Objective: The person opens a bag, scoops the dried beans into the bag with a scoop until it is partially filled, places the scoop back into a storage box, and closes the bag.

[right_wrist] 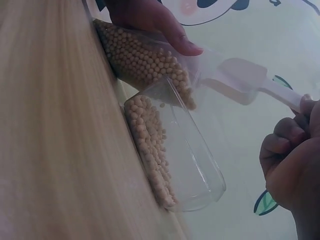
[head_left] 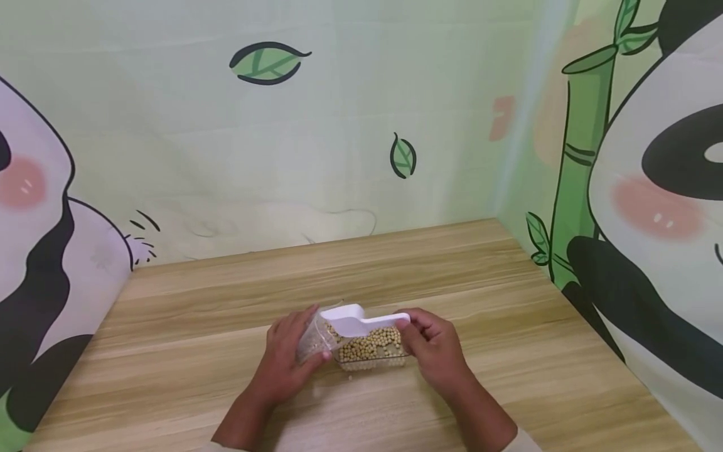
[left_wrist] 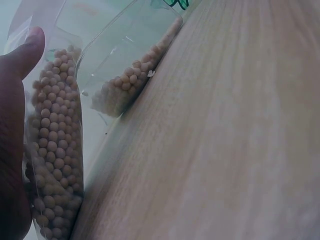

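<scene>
My left hand [head_left: 282, 358] grips a clear plastic cup [head_left: 314, 342] that leans to the right. In the left wrist view, pale round beans [left_wrist: 57, 125] fill much of the cup. Its mouth is at the near end of a clear rectangular box [right_wrist: 200, 172], which has a layer of the same beans [right_wrist: 145, 145] along its bottom. My right hand [head_left: 440, 351] pinches the handle end of a white scoop [head_left: 350, 323]. The scoop's blade lies over the cup's mouth, above the box. Whether the blade carries beans is hidden from these angles.
A wood-grain table [head_left: 186, 339] bears the cup and box. Behind it and on the right hangs a pale green backdrop [head_left: 339, 125] with printed leaves, bamboo and pandas. A small pale bit [head_left: 350, 378] lies on the table just in front of the box.
</scene>
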The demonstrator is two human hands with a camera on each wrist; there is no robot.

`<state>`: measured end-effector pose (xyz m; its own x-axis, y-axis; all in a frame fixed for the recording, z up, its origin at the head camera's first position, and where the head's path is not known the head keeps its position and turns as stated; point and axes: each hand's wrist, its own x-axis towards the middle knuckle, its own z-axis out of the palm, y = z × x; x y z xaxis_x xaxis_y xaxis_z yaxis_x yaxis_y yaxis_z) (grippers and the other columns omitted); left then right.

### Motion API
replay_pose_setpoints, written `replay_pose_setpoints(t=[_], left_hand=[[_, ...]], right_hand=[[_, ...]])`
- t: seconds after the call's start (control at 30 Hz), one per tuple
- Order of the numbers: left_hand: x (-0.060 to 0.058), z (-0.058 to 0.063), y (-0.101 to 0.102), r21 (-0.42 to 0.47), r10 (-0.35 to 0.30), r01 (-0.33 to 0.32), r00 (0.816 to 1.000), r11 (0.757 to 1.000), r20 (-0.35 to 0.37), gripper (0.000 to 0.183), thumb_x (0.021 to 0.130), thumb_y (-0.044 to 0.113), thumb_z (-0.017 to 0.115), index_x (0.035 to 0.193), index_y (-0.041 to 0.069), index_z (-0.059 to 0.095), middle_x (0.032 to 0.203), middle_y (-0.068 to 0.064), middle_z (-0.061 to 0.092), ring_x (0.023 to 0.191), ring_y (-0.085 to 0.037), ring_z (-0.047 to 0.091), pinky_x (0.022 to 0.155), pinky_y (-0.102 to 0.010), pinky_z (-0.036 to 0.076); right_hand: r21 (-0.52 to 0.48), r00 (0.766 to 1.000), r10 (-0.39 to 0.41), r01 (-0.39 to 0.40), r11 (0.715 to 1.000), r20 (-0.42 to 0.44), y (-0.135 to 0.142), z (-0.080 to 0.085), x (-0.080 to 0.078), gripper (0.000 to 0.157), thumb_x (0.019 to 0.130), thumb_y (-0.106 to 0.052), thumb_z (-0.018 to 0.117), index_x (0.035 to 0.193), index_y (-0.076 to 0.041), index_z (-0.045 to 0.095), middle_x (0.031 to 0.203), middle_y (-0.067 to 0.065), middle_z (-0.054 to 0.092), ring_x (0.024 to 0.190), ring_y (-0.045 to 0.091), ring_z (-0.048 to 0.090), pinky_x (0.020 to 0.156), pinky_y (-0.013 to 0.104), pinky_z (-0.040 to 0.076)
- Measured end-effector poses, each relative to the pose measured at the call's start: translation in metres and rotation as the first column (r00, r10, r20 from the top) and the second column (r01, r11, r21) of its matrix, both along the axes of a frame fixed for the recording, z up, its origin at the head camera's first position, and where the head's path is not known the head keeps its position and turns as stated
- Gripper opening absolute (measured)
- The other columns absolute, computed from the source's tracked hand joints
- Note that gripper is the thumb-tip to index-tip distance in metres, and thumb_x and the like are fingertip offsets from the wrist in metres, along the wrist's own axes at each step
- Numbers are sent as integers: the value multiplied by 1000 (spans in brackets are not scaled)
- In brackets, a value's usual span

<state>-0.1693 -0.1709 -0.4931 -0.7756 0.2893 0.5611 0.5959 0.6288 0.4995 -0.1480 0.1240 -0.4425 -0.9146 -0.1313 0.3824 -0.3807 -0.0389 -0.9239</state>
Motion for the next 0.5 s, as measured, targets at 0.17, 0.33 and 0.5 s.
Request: replay_pose_setpoints(t=[0.17,0.33,0.5], left_hand=[[0,0,0,-12,4,-4,1000,1000,-4,81,88,29,82,158,4,52,142,-17,67,134,-39,61,115,-68,34],[0,-1,-1,-9,4,-4,1000,1000,15,80,89,30,82,160,7,51,144,-16,66,136,-38,60,116,-69,33],[0,-1,-1,-2,1,-1,1000,1000,27,80,90,30,82,161,10,50,145,-15,66,136,-37,60,116,-69,32]], right_hand=[[-106,991,-126,130,986,41,3,2,-3,20,110,-2,58,98,12,66,61,-7,40,55,3,37,50,25,28],[-148,932,-332,352,924,146,5,9,-6,23,108,-5,64,89,8,63,56,-7,38,51,3,33,50,22,24],[-37,874,-477,482,876,94,5,8,-6,24,104,-9,72,88,9,71,54,-11,42,49,0,33,47,18,25]])
